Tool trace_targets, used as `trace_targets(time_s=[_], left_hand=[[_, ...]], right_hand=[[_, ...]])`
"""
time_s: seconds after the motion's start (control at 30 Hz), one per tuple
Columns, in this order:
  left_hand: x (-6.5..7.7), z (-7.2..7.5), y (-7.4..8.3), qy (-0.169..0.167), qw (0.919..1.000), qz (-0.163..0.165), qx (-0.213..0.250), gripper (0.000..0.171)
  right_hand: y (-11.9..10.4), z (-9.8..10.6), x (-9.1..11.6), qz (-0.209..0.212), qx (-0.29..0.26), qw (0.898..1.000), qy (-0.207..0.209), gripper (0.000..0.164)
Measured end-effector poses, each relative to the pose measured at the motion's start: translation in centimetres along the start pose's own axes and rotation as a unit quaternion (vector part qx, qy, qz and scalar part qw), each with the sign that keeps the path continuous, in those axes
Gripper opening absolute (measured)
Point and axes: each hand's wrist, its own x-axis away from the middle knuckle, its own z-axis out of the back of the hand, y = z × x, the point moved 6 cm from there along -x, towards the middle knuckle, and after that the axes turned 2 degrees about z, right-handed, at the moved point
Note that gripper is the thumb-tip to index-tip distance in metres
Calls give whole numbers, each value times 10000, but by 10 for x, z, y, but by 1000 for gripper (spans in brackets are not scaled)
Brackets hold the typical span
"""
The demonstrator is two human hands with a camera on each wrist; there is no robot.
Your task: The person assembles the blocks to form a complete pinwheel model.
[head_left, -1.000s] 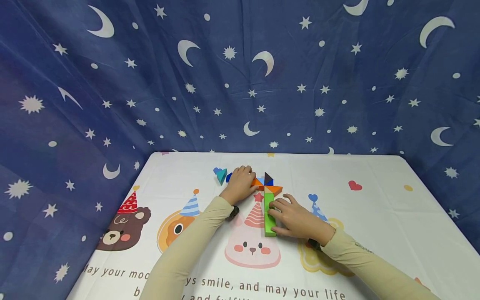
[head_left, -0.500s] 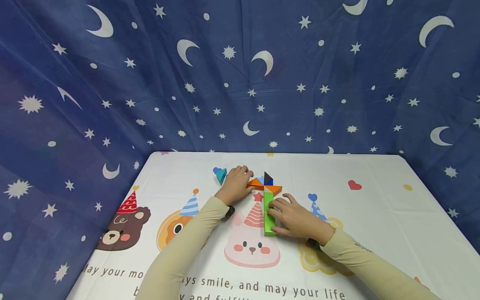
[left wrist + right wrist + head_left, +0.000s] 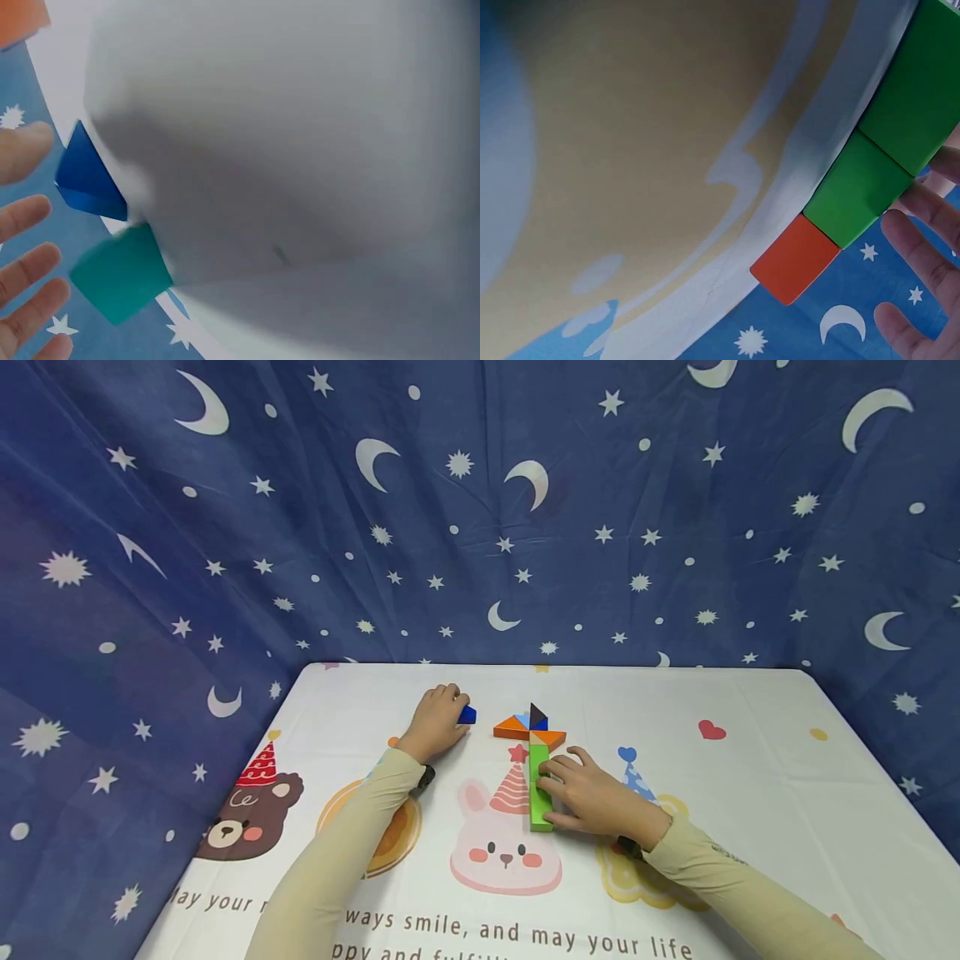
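Note:
My left hand (image 3: 435, 724) is low over the table, fingers spread in the left wrist view. A teal block (image 3: 124, 274) lies close to its fingertips, hidden behind the hand in the head view. Beside that is a dark blue block (image 3: 468, 715). My right hand (image 3: 596, 797) rests its relaxed fingers along two green blocks (image 3: 540, 814), laid end to end as a stem. Above the stem, a pinwheel shape joins an orange triangle (image 3: 512, 727) at left, another orange piece (image 3: 552, 740) at right, and a black-topped blue piece (image 3: 537, 717).
A white tablecloth (image 3: 750, 777) with printed animals and lettering covers the table. Behind its far edge hangs a dark blue curtain (image 3: 480, 510) with moons and stars. A second curtain stretch (image 3: 112, 693) stands along the left side.
My left hand has moved left, off the pinwheel's left side and toward the teal block, now covering it. The dark blue block has come into sight. My right hand has stayed still.

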Motion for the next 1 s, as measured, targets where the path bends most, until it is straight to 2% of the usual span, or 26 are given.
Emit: trace_targets(time_s=[0.1,0.23,0.43,0.57,0.77,0.87,1.0], left_hand=[[-1,0,-3,10,10000,49,-78,42],[-6,-6,-7,-203,9995,142,-194,40],[-10,-9,-5,-207,9990,99,-380,33],[-8,-8,0,-206,9992,-158,-319,29],[4,-2,11,-340,9974,-636,74,23],[9,0,14,-469,9961,-729,190,22],[12,0,14,-463,9957,-751,284,20]], right_hand=[[0,1,0,-15,10,10000,-16,38],[-1,2,0,-18,-23,10000,-5,38],[-1,1,0,-29,-45,10000,-1,39],[0,0,1,-26,-12,10000,-3,39],[0,-2,1,-20,24,10000,-6,39],[0,-1,0,-21,29,10000,-25,39],[0,0,0,-16,27,10000,-37,39]])
